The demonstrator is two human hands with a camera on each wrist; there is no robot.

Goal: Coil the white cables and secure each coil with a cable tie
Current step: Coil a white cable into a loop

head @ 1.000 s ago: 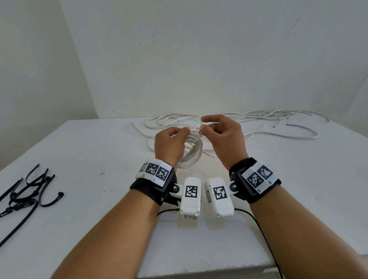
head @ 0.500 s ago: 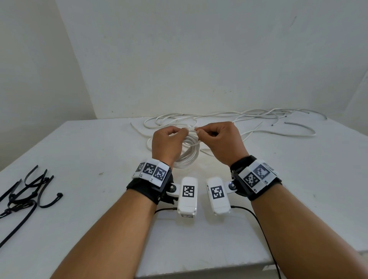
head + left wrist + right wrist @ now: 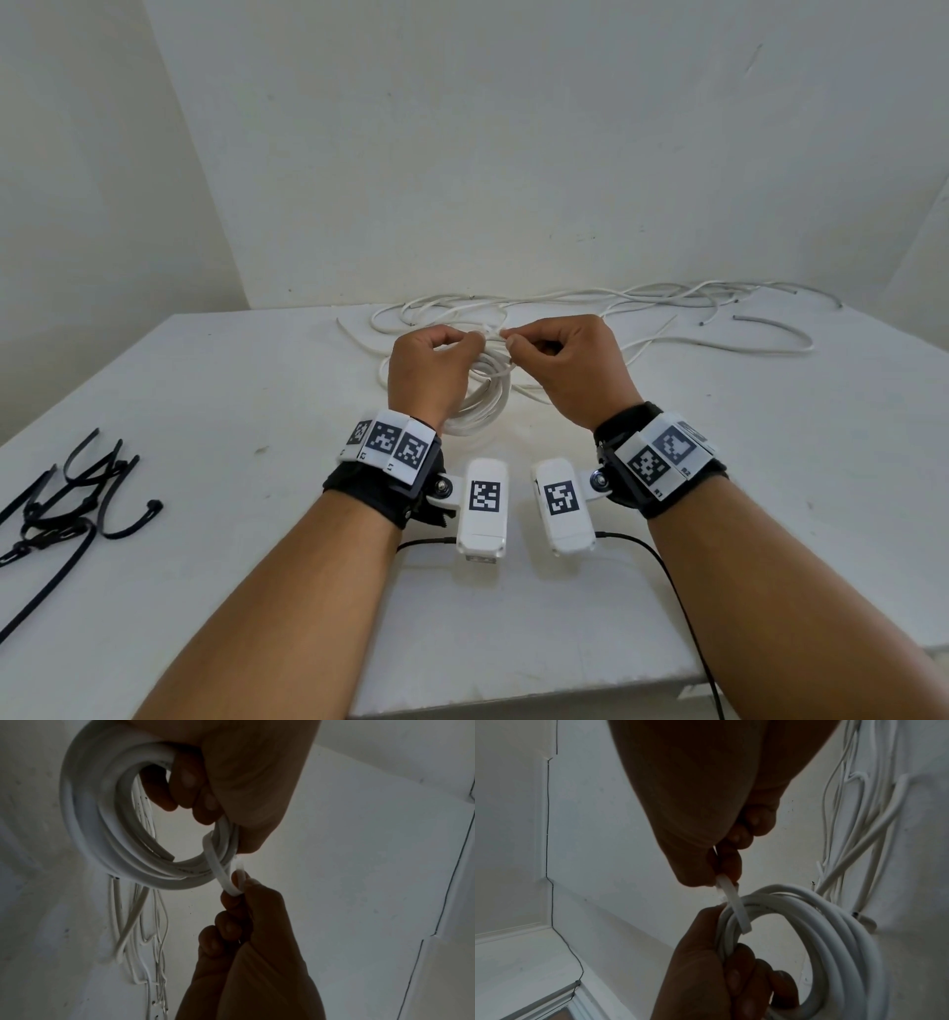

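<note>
**Two hands fastening a white tie around a coil of white cable**

Seen from a head-worn camera, a person's two bare forearms reach forward over a white counter [image 3: 770, 462]. Each wrist wears a black strap with a small white camera unit and printed square markers.

The left hand [image 3: 426, 375] holds a finished coil of white cable [image 3: 482, 401] just above the counter, its fingers curled through the ring of loops and closed around the bundle. The right hand [image 3: 565, 370] sits close beside it, thumb and forefinger pinching the free end of a white cable tie [image 3: 734, 902]. In the wrist views the flat tie strap is wrapped around the bundled strands next to the left hand's fingers [image 3: 187, 787]. A short cut end of cable pokes out inside the ring. Whether the tie is already threaded through its head and drawn tight cannot be told.

Behind the hands, several loose white cables [image 3: 693, 318] lie sprawled across the back of the counter, uncoiled. At the far left edge lies a small heap of black cable ties [image 3: 67, 503], well apart from the hands.

Judging from this, the task is at an early stage: one cable has been coiled and its tie is being fastened, while the tangle of loose cables at the back remains to be coiled and tied.
</note>
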